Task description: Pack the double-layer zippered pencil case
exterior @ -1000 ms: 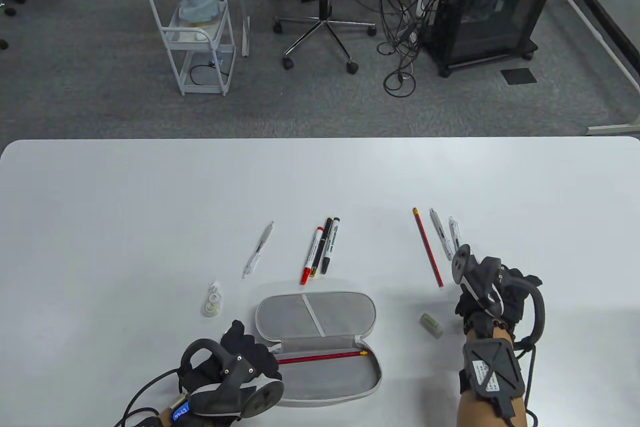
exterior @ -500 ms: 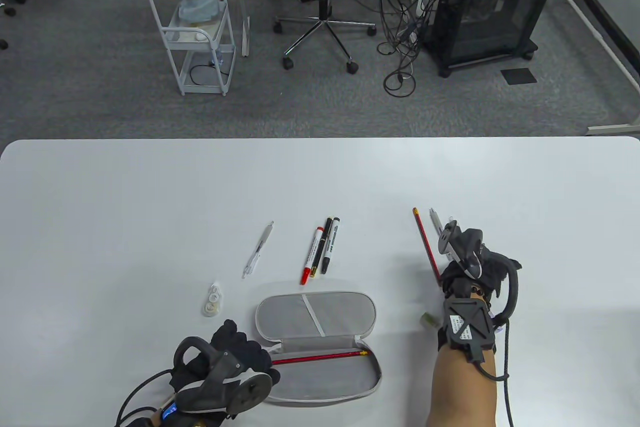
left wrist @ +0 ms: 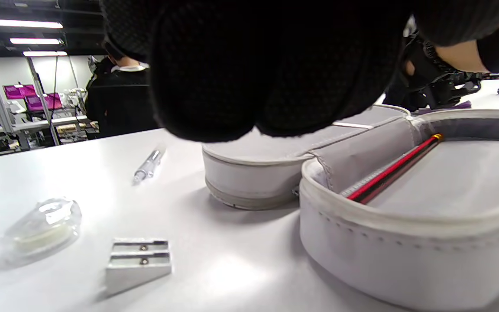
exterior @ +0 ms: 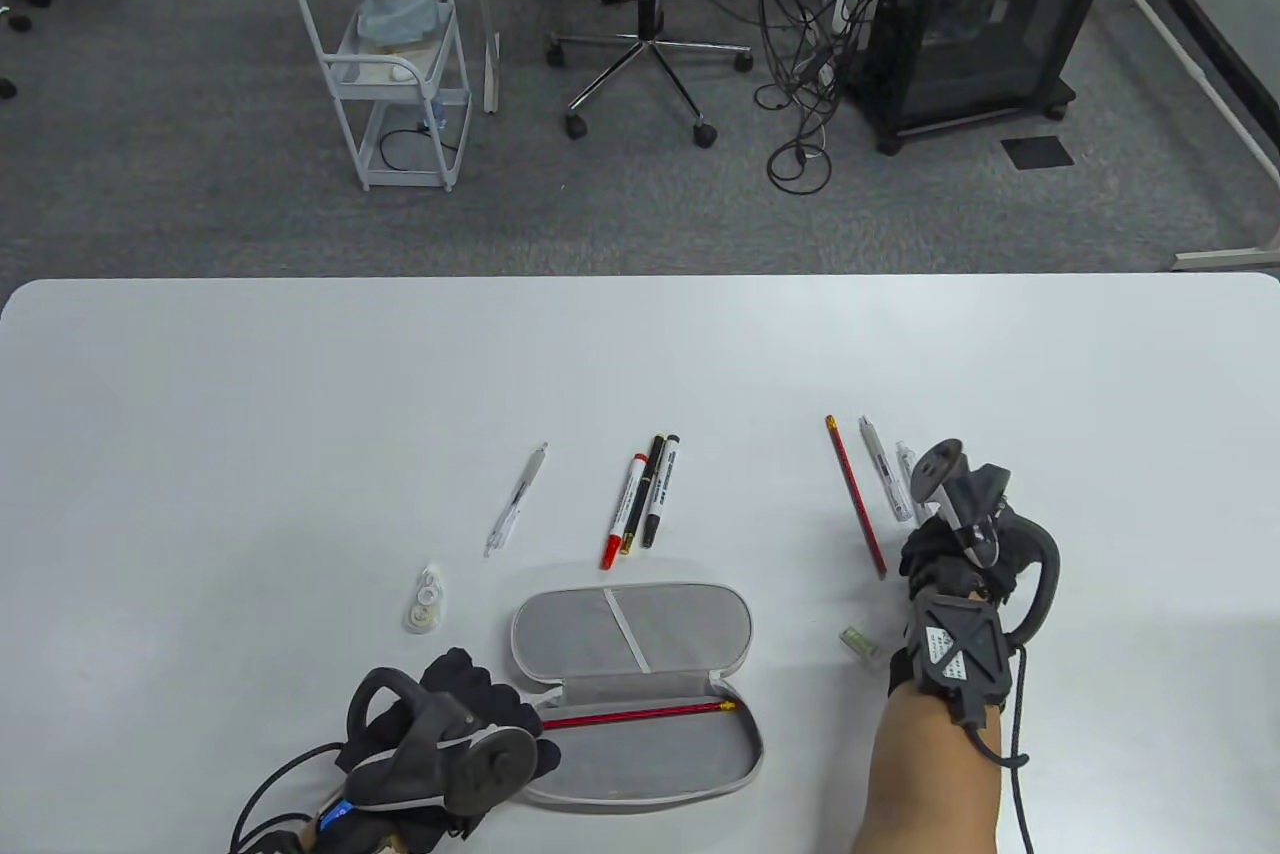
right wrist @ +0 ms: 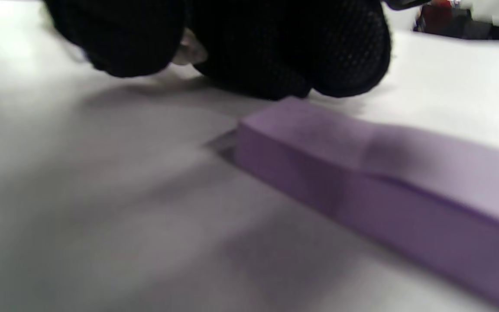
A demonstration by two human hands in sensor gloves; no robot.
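Note:
The grey zippered pencil case [exterior: 690,764] lies open near the table's front edge. A red pencil [exterior: 635,717] lies inside along its hinge and also shows in the left wrist view [left wrist: 392,171]. My left hand [exterior: 500,714] rests at the case's left end with its fingers [left wrist: 241,78] bunched and nothing visible in them. My right hand [exterior: 945,549] is at the near ends of a red pencil [exterior: 856,494] and two white pens [exterior: 880,479]. Its curled fingers [right wrist: 249,47] press on the table and pinch something pale, seemingly the right white pen [exterior: 905,464].
Three markers [exterior: 640,504], a clear pen [exterior: 515,499] and a correction tape [exterior: 427,599] lie behind the case. A small eraser [exterior: 860,642] lies left of my right forearm. A metal sharpener [left wrist: 139,260] sits by my left hand. A purple block [right wrist: 383,186] lies under my right wrist.
My right hand reached forward and left to the pens, then drew slightly back to the right. My left hand shifted a little left and stayed at the case's end.

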